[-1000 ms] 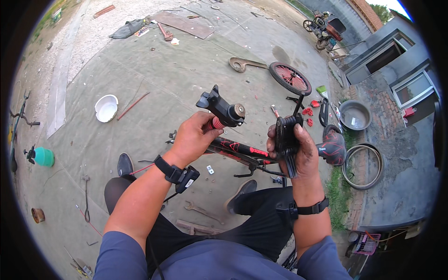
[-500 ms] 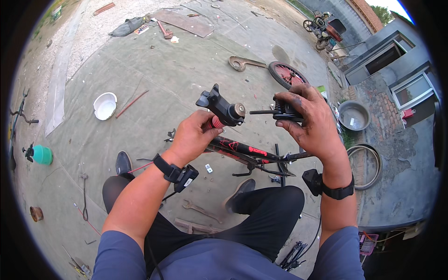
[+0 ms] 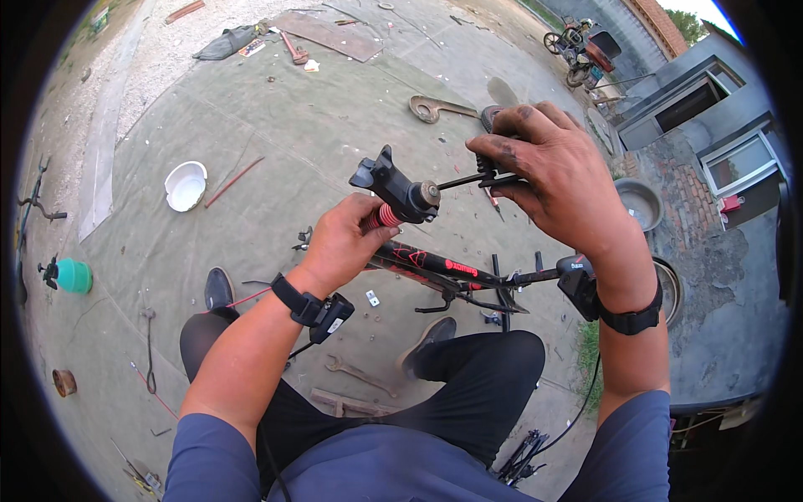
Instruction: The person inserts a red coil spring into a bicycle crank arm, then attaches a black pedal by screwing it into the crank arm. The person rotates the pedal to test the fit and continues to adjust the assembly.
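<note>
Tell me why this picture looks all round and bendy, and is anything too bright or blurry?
In the head view, the fisheye lens bends straight edges, like those of the grey building, inside a dark round border; the light looks soft there, with the sky palest; in that view, the left hand and right hand look fairly sharp.

The head camera, a wide fisheye worn on the left of the person's head, looks steeply down and forward over the torso [image 3: 385, 464]. The left hand [image 3: 341, 241] and right hand [image 3: 559, 176] are close to it, around mid-view, with the ground [image 3: 309, 159] farther off and the wall [image 3: 719, 351] curving along the right side.
</note>
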A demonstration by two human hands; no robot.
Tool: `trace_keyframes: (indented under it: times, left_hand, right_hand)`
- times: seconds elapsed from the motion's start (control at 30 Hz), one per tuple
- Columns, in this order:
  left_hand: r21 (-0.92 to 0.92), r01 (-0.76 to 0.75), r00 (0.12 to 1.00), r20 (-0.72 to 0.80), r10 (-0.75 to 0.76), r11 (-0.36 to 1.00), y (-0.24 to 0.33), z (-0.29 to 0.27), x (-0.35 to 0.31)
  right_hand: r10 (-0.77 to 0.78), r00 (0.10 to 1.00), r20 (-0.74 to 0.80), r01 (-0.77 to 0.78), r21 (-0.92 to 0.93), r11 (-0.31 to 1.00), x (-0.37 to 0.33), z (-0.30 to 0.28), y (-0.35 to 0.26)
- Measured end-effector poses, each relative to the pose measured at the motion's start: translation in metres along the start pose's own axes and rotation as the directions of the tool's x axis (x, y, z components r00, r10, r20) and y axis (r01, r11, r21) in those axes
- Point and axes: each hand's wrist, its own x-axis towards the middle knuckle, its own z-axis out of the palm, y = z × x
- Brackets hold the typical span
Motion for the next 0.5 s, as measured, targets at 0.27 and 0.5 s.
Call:
trace_keyframes:
  times: [0.27,0.5]
  left_hand:
    - [-0.002,-0.014,1.000,-0.008,0.014,1.000,-0.004,0.001,0.001]
    - [-0.007,-0.020,1.000,-0.003,0.020,1.000,-0.004,0.002,0.001]
  right_hand:
    - [-0.019,0.998,0.052,0.019,0.002,1.000,0.008,0.000,-0.001]
    - [-0.153,0.987,0.044,0.157,-0.112,0.981,0.018,-0.003,0.000]
